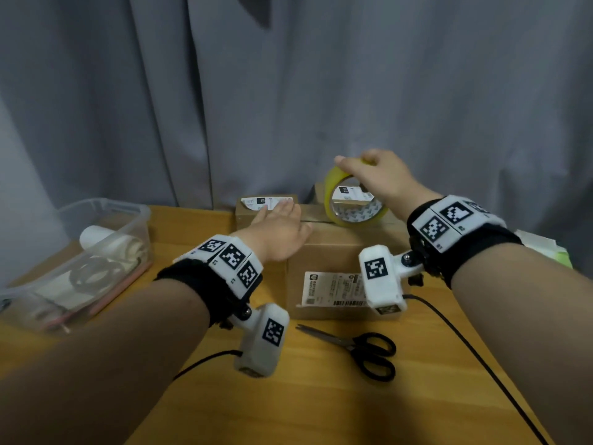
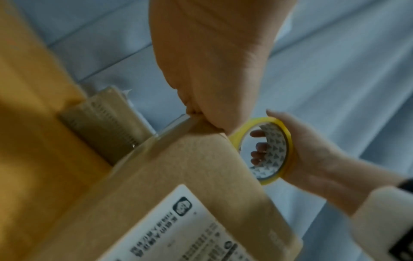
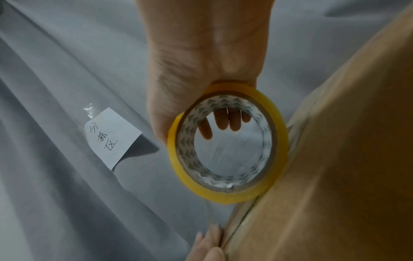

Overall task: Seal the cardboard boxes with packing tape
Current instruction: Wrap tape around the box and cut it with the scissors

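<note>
Left hand (image 1: 279, 232) lies flat, fingers straight, pinning the tape's start on the left end of the brown cardboard box (image 1: 324, 252). The top seam runs left to right. Right hand (image 1: 382, 175) curls round the yellow-edged clear packing tape roll (image 1: 349, 200), which stands upright on the seam's right stretch, nearer that hand. Black-handled scissors (image 1: 362, 348) lie on the table in front of the box.

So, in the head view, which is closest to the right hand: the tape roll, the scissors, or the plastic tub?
1. Tape roll: held in the right hand.
2. Scissors: on the table, toward the person.
3. Plastic tub: far left of the table.
</note>
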`<state>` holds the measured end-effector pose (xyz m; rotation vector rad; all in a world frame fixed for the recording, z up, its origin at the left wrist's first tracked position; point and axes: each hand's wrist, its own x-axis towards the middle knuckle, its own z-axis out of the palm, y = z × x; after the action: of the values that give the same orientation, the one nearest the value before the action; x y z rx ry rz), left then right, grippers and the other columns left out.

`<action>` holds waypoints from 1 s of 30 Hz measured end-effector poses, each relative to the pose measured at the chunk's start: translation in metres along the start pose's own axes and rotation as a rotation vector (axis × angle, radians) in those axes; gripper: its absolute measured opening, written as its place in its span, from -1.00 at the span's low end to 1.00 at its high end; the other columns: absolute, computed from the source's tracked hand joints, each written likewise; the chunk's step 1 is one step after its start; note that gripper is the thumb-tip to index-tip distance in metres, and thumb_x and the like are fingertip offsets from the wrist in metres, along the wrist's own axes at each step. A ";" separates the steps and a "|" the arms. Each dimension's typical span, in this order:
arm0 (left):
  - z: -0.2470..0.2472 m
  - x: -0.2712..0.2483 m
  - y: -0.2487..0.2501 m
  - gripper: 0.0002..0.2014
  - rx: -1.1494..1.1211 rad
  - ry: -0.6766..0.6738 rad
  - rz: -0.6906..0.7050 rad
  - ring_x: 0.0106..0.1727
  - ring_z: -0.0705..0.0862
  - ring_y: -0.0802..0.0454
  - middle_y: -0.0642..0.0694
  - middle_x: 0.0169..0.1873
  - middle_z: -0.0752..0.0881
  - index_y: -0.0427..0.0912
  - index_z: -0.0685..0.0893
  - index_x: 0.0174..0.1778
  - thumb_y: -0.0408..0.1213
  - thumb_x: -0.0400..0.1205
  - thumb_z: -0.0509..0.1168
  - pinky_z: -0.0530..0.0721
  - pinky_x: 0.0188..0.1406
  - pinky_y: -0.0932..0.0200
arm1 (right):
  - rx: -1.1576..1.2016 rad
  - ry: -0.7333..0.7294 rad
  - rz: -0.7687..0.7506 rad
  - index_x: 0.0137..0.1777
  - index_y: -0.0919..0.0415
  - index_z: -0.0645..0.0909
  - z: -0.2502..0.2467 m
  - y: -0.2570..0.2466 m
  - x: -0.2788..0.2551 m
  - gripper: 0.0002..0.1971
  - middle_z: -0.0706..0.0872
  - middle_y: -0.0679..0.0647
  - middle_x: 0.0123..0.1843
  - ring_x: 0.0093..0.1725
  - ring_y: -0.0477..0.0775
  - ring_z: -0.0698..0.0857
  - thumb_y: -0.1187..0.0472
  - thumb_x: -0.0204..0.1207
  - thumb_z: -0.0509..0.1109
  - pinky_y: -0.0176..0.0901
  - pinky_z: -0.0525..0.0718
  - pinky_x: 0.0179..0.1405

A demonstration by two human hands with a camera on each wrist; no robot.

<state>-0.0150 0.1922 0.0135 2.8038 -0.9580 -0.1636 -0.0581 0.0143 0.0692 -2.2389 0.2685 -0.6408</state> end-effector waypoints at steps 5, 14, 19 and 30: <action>-0.002 0.000 0.027 -0.15 0.215 -0.056 0.004 0.68 -0.20 -0.12 -0.26 0.66 -0.13 -0.30 -0.08 0.66 0.32 0.64 -0.31 -0.19 0.65 -0.08 | -0.097 -0.057 -0.046 -0.25 0.17 0.61 0.010 -0.009 0.004 -0.68 0.72 0.10 -0.27 -0.19 0.11 0.65 -0.10 0.43 0.47 -0.07 0.57 -0.10; 0.000 -0.001 0.028 -0.02 0.164 -0.049 0.068 0.68 -0.09 -0.10 -0.23 0.67 -0.09 -0.28 -0.11 0.67 0.44 0.54 -0.21 -0.10 0.62 0.03 | -0.749 -0.165 -0.067 0.02 0.10 0.70 -0.041 0.000 0.008 -0.63 0.72 0.06 -0.05 -0.05 0.15 0.62 -0.17 0.38 0.45 -0.06 0.59 -0.11; -0.007 0.000 0.033 -0.04 0.184 -0.094 0.035 0.68 -0.08 -0.16 -0.21 0.67 -0.11 -0.14 -0.12 0.68 0.47 0.51 -0.21 -0.09 0.62 -0.03 | -0.401 -0.103 0.005 0.10 0.04 0.60 -0.048 0.018 0.001 -0.36 0.65 -0.06 -0.02 0.02 0.01 0.59 -0.46 0.24 0.44 -0.03 0.57 0.04; 0.010 0.014 0.065 0.10 0.244 -0.016 0.129 0.68 -0.05 -0.16 -0.22 0.67 -0.06 -0.26 -0.06 0.67 0.55 0.44 -0.08 -0.04 0.61 -0.09 | 0.318 -0.012 0.380 0.40 0.17 0.47 -0.040 0.033 -0.019 -0.20 0.61 0.16 0.28 0.15 0.14 0.62 -0.43 0.35 0.36 0.16 0.56 0.25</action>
<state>-0.0445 0.1315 0.0163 2.9480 -1.2351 -0.0550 -0.0947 -0.0264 0.0610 -1.8214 0.5318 -0.4293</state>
